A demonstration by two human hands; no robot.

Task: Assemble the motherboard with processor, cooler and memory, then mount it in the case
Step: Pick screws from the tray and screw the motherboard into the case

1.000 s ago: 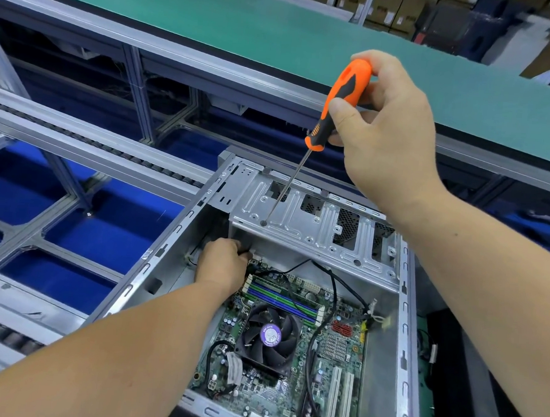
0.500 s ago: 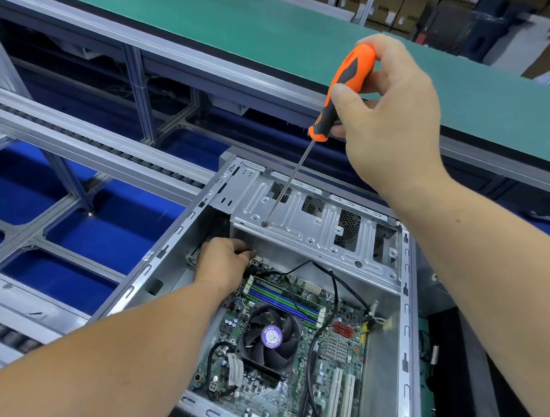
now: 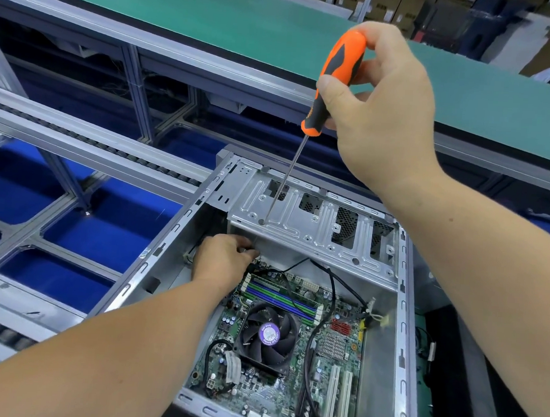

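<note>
Green conveyor belt [image 3: 215, 15] behind, blue bins [image 3: 110, 216] left. Drive-bay bracket [image 3: 314, 230] over far end of case [image 3: 403, 315], motherboard [image 3: 332, 352] with cooler fan [image 3: 270, 333] and memory [image 3: 280, 298] seated inside. Right hand [image 3: 381, 111] curled round orange screwdriver [image 3: 336, 79], tip in bracket hole. Left hand [image 3: 224, 260] under bracket, fingertips hidden, grip unclear. Handle lifted higher than before, steeper shaft.

green motherboard [image 3: 292, 366] flat inside open case [image 3: 401, 315]
</note>
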